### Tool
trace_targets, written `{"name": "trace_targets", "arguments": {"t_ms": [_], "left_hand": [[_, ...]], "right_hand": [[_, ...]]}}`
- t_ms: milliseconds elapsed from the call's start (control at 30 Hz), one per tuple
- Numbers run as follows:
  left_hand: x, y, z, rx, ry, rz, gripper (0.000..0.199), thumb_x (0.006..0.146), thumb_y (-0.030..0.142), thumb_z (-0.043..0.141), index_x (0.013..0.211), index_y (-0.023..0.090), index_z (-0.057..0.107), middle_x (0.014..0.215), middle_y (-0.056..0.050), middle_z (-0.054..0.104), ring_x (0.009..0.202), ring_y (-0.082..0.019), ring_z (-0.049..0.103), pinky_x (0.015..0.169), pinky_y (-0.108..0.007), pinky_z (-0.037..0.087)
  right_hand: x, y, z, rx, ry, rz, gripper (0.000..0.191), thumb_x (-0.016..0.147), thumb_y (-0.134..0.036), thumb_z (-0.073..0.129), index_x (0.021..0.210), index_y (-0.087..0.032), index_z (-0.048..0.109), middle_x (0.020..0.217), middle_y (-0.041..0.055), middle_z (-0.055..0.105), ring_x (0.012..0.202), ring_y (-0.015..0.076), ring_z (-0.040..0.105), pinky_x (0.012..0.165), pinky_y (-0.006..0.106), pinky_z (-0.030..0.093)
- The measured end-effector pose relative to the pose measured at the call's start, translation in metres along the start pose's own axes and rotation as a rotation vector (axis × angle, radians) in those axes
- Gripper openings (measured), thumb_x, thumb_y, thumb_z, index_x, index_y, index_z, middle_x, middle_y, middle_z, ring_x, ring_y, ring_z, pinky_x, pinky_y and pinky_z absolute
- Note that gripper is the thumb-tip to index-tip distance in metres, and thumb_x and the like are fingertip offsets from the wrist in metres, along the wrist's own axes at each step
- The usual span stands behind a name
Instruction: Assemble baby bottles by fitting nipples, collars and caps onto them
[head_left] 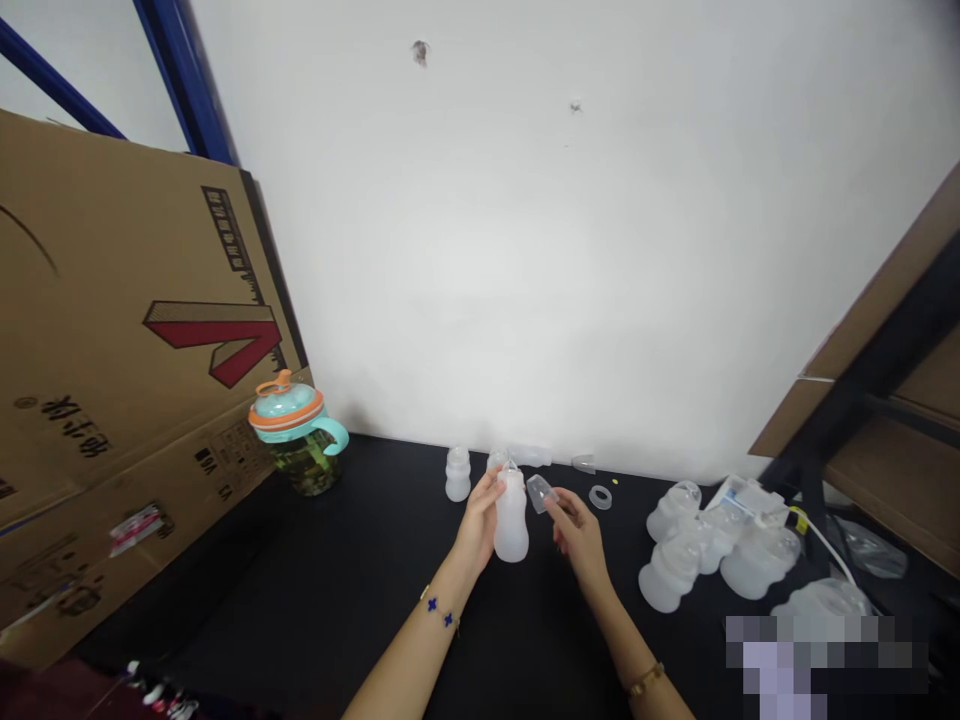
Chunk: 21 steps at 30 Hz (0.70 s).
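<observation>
My left hand [478,522] is closed around a translucent white baby bottle [512,528], held upright above the black table. A pale nipple-like tip shows at the bottle's top. Just to its right, my right hand [577,530] pinches a clear bottle cap [540,493] between thumb and fingers; cap and bottle are apart. Behind my hands stand a small bottle [457,475] and another, partly hidden one [496,459]. A bottle lying on its side [531,456], a clear cap [583,464] and a white ring [600,497] lie near the wall.
Several translucent bottles [670,570] cluster on the right, by a white box [746,497] with a cable. A lidded jug [300,440] stands at the left, beside a large cardboard box [112,300]. A white wall [525,250] bounds the black table [337,580]. A blurred patch covers the lower right.
</observation>
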<state>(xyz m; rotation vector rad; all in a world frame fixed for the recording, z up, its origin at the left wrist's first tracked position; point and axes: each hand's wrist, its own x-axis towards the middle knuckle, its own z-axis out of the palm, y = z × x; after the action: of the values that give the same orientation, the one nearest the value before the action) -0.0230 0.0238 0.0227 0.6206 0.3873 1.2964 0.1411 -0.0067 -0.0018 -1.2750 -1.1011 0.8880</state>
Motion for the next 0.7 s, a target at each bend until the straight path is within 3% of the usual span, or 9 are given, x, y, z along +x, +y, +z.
{"name": "trace_targets", "arguments": {"t_ms": [100, 267, 533, 700], "left_hand": [[0.001, -0.001, -0.001, -0.003, -0.003, -0.012, 0.038, 0.071, 0.031, 0.081, 0.103, 0.016, 0.068, 0.106, -0.009, 0.071, 0.106, -0.028, 0.064, 0.094, -0.037, 0.046], [0.001, -0.005, -0.001, 0.011, 0.002, -0.034, 0.037, 0.073, 0.032, 0.081, 0.104, 0.015, 0.069, 0.104, -0.009, 0.072, 0.099, -0.026, 0.067, 0.088, -0.033, 0.048], [0.000, -0.017, 0.000, 0.040, 0.069, -0.098, 0.037, 0.073, 0.038, 0.081, 0.096, 0.012, 0.072, 0.096, -0.011, 0.075, 0.091, -0.025, 0.069, 0.076, -0.029, 0.051], [0.000, -0.020, 0.001, 0.058, 0.130, -0.122, 0.039, 0.072, 0.040, 0.082, 0.094, 0.010, 0.072, 0.087, -0.011, 0.075, 0.086, -0.025, 0.071, 0.074, -0.029, 0.054]], "right_hand": [[0.004, -0.004, -0.004, 0.301, 0.058, 0.136, 0.042, 0.078, -0.056, 0.066, 0.100, -0.020, 0.063, 0.083, 0.0014, 0.068, 0.043, 0.0077, 0.041, 0.038, 0.022, 0.025], [0.007, -0.011, -0.010, 0.674, 0.010, 0.293, 0.035, 0.080, -0.055, 0.061, 0.091, -0.021, 0.061, 0.084, 0.0025, 0.070, 0.044, 0.0080, 0.040, 0.038, 0.022, 0.027], [0.008, -0.011, -0.014, 0.679, 0.036, 0.296, 0.035, 0.081, -0.057, 0.057, 0.085, -0.023, 0.060, 0.082, 0.0028, 0.069, 0.044, 0.0101, 0.040, 0.037, 0.024, 0.031], [0.008, -0.010, -0.013, 0.739, 0.094, 0.277, 0.029, 0.078, -0.048, 0.068, 0.092, -0.023, 0.066, 0.090, 0.0011, 0.070, 0.051, 0.0095, 0.049, 0.040, 0.023, 0.039]]}}
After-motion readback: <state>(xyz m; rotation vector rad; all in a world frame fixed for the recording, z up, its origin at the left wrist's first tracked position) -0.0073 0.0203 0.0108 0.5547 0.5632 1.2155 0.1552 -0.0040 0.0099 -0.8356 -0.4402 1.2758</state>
